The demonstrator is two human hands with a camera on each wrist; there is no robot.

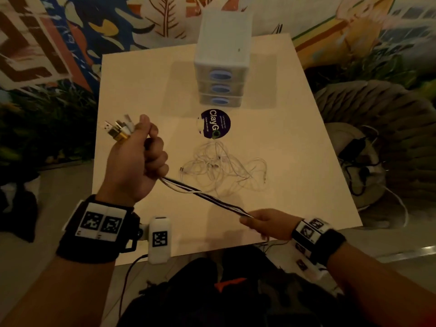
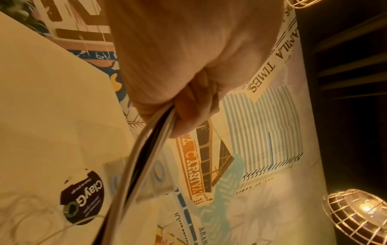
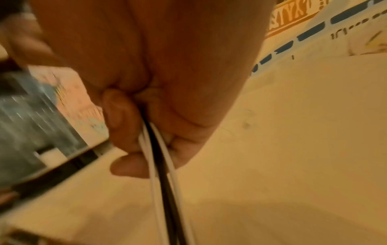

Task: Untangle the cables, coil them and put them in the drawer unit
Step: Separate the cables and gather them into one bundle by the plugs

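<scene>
Gripped in the fist of the left hand (image 1: 136,166): a bundle of white and black cables (image 1: 207,198), its USB plugs (image 1: 118,129) fanning out above the thumb toward the far left. Stretched taut from that fist down to the near right, long axis diagonal, into the right hand (image 1: 264,224), fingers curled round the strands. Held just above a pale square table (image 1: 295,161). Beyond the bundle, flat on the tabletop, a loose tangle of thin white cables (image 1: 221,168); farther off, a round dark sticker (image 1: 215,123), then a white three-drawer unit (image 1: 223,60) with blue handles. Painted mural wall (image 1: 70,31) behind.
</scene>
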